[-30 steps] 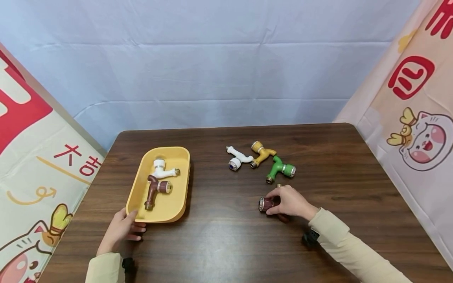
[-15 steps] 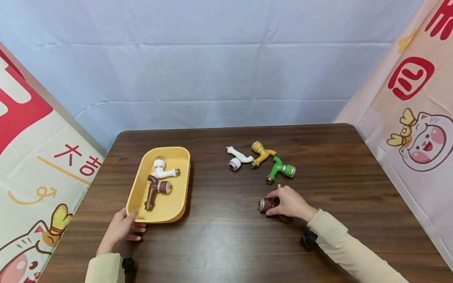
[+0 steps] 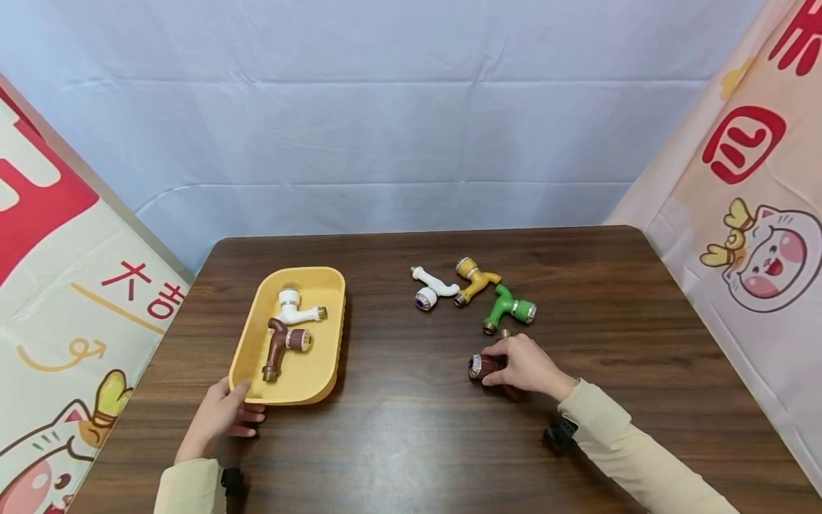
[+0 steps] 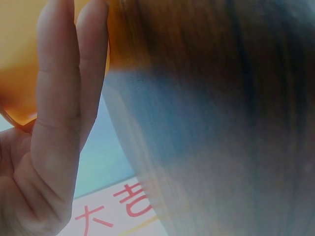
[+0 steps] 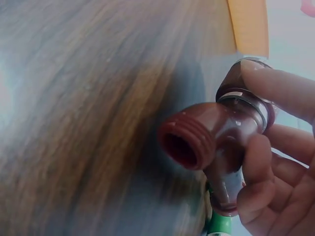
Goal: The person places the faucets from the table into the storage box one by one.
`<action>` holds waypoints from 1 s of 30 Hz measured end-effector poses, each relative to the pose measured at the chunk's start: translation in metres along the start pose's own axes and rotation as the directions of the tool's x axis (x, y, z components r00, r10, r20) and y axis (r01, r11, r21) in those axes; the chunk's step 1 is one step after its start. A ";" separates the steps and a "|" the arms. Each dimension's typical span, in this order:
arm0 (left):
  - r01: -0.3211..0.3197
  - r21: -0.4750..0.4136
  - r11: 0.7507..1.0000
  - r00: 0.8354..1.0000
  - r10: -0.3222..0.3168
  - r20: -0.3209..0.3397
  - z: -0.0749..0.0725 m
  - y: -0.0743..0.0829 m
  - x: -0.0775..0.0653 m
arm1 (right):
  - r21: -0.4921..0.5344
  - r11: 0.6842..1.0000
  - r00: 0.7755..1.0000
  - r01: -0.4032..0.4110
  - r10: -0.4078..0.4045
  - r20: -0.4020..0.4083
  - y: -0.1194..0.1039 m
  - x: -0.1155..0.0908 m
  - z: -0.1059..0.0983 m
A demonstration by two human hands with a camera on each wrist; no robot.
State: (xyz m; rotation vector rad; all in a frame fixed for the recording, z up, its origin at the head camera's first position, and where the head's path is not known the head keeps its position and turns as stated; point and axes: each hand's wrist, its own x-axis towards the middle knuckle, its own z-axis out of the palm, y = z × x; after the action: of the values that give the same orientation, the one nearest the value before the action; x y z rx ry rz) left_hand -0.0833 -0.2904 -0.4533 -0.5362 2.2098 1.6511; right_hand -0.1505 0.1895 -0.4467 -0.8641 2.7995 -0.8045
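Right hand: my right hand [image 3: 528, 365] is clamped, thumb and fingers, on a dark brown tap with a ridged knob and metal trim [image 3: 486, 366].
Held tap: on the right half of the table, nearer me than the loose taps; knob toward the tray, brass end away from me. The right wrist view shows its ridged, open mouth facing the camera. Whether it touches the table, I cannot tell.
Left hand: my left hand [image 3: 220, 415] is at the tray's near left corner, thumb over the rim, the fingers that show straight and apart from the thumb.
Tray: one yellow, rounded rectangular plastic tray [image 3: 322, 364], on the left of the table.
Tray contents: one white tap with a brass threaded end [image 3: 293, 315]; nearer me, close against it, one reddish-brown tap with a ribbed knob [image 3: 276, 350].
Loose taps: right of the tray, toward the far edge, a white tap with a blue-centred knob [image 3: 438, 285], a mustard-yellow tap [image 3: 478, 280] and a bright green tap [image 3: 504, 307], each just beside the next.
Table: dark brown, wood-grained [image 3: 392, 450].
Sleeves: both mine cream; right one [image 3: 606, 417] turned back at the cuff.
Backdrop: pale bluish creased cloth [image 3: 411, 135].
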 end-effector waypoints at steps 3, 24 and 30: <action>0.000 0.001 1.000 1.000 0.000 -0.002 0.000 0.001 -0.001 | 0.006 1.000 1.000 -0.004 0.005 -0.024 -0.002 0.001 -0.001; 0.010 0.009 1.000 1.000 -0.010 -0.002 0.000 -0.002 -0.003 | 0.164 0.986 0.991 0.002 0.019 -0.129 -0.018 0.013 -0.012; 0.004 0.003 1.000 1.000 -0.004 -0.007 0.002 -0.002 -0.003 | 0.189 0.982 0.989 -0.008 0.036 -0.143 -0.024 0.020 -0.017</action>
State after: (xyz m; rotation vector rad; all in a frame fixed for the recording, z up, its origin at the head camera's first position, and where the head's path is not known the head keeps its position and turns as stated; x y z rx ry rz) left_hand -0.0797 -0.2889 -0.4544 -0.5463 2.2142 1.6462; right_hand -0.1593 0.1693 -0.4185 -0.7709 2.7893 -1.1500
